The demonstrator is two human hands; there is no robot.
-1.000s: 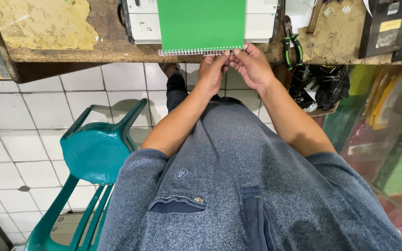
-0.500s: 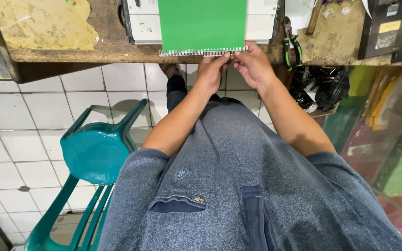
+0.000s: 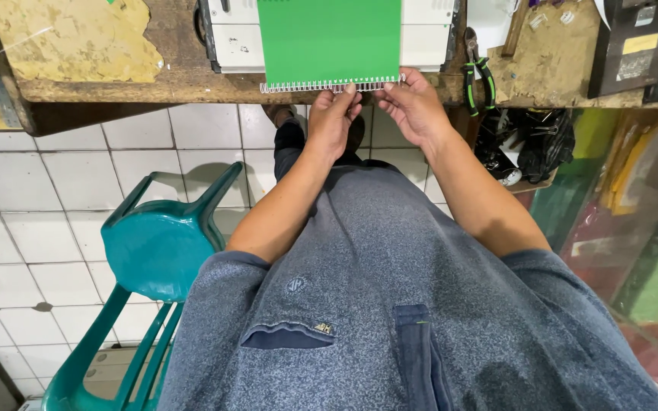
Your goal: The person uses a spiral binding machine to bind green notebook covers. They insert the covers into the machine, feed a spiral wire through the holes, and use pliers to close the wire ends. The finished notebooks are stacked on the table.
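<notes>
We see a worn wooden workbench [image 3: 177, 72] along the top of the view, with its front edge chipped and dark. On its left part lies a yellowish sheet [image 3: 70, 38] with torn edges, flat on the wood. In the middle stands a white machine [image 3: 234, 34], and a green notebook [image 3: 329, 38] lies over it, with its wire spiral [image 3: 329, 85] at the bench edge. Just right of the machine lie pliers [image 3: 479, 72] with green and black handles. Further right there is a stained brown board [image 3: 542, 53], and beside it a dark box [image 3: 630, 46] with a yellow label. Below the bench, the floor [image 3: 32, 228] is of white tiles, and a teal plastic chair [image 3: 154, 251] stands on it.
</notes>
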